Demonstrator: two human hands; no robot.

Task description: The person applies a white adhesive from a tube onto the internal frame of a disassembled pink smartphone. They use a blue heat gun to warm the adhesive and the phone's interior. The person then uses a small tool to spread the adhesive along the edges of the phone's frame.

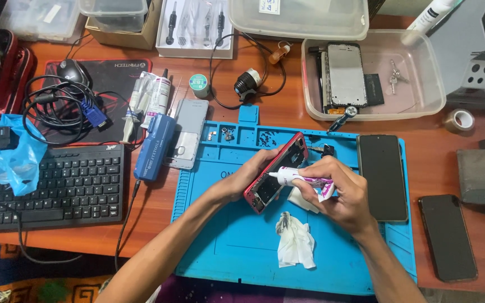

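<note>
The left hand [254, 168] is gripping the red-framed opened phone [276, 173]; the right hand [338, 193] is squeezing a small white glue tube [301, 178], best run thinly along the frame.

Open blue silicone work mat [237, 247] below-left of the hands: free approach lane from the near edge. Crumpled white tissue [294, 241] sits mid-mat, just below the right hand [338, 193]. Right side blocked by black glass phone screen [382, 177] on the mat edge, second dark phone [448, 237] beyond. Left flank: black keyboard [57, 185], blue handheld tool [154, 147]. Far edge crowded by small screws and clear plastic tray [422, 104].
</note>
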